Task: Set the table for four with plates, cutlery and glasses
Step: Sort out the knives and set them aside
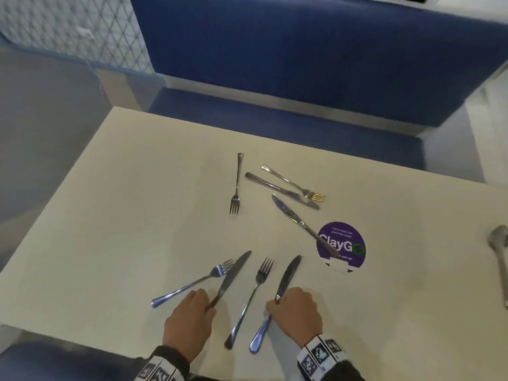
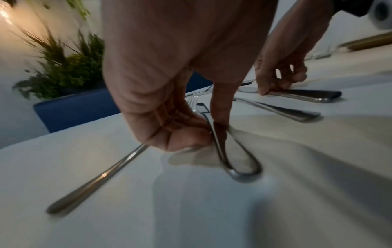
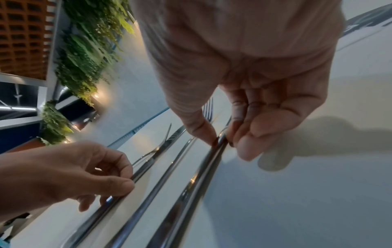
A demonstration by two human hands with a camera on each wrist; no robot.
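Currently both hands work the near cutlery: left hand point(image 1: 189, 323) pinches a knife point(image 1: 232, 276) handle, fingers curled round it; right hand point(image 1: 297, 316) pinches a second knife point(image 1: 286, 281), probably to square each beside its fork. Spare forks and knives lie loose at 12 o'clock on the bench point(image 1: 110, 215). No plates or glasses visible.

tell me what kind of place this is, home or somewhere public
Likely a public pantry or canteen: a blue booth bench faces the table, and a purple sticker on it asks people to keep pantries clean.
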